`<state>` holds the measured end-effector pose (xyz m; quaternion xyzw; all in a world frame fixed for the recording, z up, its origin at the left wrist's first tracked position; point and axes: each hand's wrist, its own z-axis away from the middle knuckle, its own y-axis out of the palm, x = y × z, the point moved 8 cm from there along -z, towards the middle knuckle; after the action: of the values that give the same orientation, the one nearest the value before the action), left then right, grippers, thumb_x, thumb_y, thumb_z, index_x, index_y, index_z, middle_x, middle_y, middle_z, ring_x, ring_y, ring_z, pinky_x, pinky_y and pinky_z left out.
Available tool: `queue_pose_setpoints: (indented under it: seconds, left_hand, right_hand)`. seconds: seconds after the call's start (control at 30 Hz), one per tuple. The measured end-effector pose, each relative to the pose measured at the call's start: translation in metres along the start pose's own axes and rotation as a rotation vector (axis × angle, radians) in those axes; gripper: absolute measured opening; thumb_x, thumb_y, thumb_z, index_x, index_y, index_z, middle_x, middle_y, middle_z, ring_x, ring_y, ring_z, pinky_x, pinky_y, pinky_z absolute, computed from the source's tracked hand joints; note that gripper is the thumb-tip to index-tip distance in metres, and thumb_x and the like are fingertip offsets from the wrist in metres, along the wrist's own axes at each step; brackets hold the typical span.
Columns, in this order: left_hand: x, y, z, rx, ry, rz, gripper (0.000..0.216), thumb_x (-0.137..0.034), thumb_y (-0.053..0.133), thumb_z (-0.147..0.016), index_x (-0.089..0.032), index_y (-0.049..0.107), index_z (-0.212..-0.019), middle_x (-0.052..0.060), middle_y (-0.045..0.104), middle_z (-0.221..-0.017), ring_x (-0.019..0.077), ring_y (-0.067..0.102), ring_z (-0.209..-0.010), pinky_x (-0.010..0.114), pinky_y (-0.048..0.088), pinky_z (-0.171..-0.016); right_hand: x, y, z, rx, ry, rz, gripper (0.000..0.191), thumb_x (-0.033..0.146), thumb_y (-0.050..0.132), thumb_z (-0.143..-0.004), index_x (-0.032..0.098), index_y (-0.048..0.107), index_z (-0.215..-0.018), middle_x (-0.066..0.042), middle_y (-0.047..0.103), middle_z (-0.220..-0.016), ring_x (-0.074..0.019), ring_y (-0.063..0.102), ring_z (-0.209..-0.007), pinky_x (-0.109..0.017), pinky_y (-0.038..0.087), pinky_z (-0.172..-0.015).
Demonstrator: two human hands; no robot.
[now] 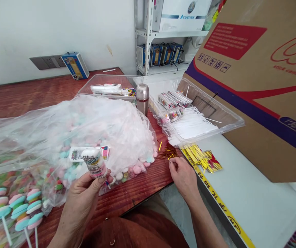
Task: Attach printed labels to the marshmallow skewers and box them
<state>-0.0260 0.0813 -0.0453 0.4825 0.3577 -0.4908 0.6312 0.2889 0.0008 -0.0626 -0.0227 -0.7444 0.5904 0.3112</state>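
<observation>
1 wrapped candy (pixel 95 163) with a printed label stands nearly upright, leaning a little, above the near edge of the red-brown worktop (pixel 135 191). The left hand (pixel 84 187) is closed around its lower end, thumb in front. The right hand (pixel 182 174) is half curled, with thumb and forefinger close together at a loose pile of gold ties (pixel 169 151); whether it pinches 1 of them I cannot tell. A single gold strip (pixel 160 146) lies just beside that pile, and a yellow bundle of ties (pixel 201 157) rests to its right, on a white surface (pixel 256 196).

Behind the candy, a big clear bag (pixel 104 119) of pastel sweets spreads over the worktop, with a printed strip (pixel 79 154) on it. Candy lollipops (pixel 0 206) lie at lower left. Farther back are a metal flask (pixel 142 98), 2 clear trays (pixel 229 124), the right-hand tray containing white sticks (pixel 194 125), and a large cardboard box (pixel 243 82).
</observation>
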Motion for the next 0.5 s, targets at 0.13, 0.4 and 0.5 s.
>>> queue_pose_setpoints:
  seconds: [0.13, 0.4, 0.5]
  left_hand:
    - [0.003, 0.001, -0.001, 0.049, 0.031, -0.032, 0.024, -0.030, 0.088, -0.059, -0.021, 0.079, -0.079, 0.001, 0.075, -0.074, 0.0117, 0.065, -0.066, 0.022, 0.054, -0.070]
    - [0.006, 0.001, 0.000, 0.134, 0.104, -0.182, 0.015, -0.032, 0.079, -0.074, -0.021, 0.076, -0.083, 0.001, 0.072, -0.077, 0.0151, 0.064, -0.074, 0.027, 0.052, -0.075]
    - [-0.007, 0.002, 0.001, 0.189, 0.204, -0.406, 0.013, -0.033, 0.069, -0.083, -0.022, 0.073, -0.087, 0.000, 0.069, -0.078, 0.0151, 0.061, -0.076, 0.026, 0.049, -0.074]
  right_hand:
    - [-0.001, 0.004, 0.008, 0.038, 0.034, 0.060, 0.010, 0.026, 0.058, -0.089, 0.021, 0.061, -0.081, -0.003, 0.063, -0.084, -0.0180, 0.062, -0.069, -0.028, 0.036, -0.059]
    - [0.011, 0.020, 0.007, 0.035, 0.042, 0.070, 0.015, 0.017, 0.049, -0.093, 0.020, 0.054, -0.079, -0.007, 0.063, -0.086, -0.0185, 0.062, -0.068, -0.027, 0.032, -0.055]
    - [0.009, 0.013, 0.008, 0.026, 0.011, -0.019, 0.014, 0.019, 0.047, -0.093, 0.021, 0.050, -0.080, -0.007, 0.065, -0.085, -0.0194, 0.064, -0.074, -0.027, 0.039, -0.059]
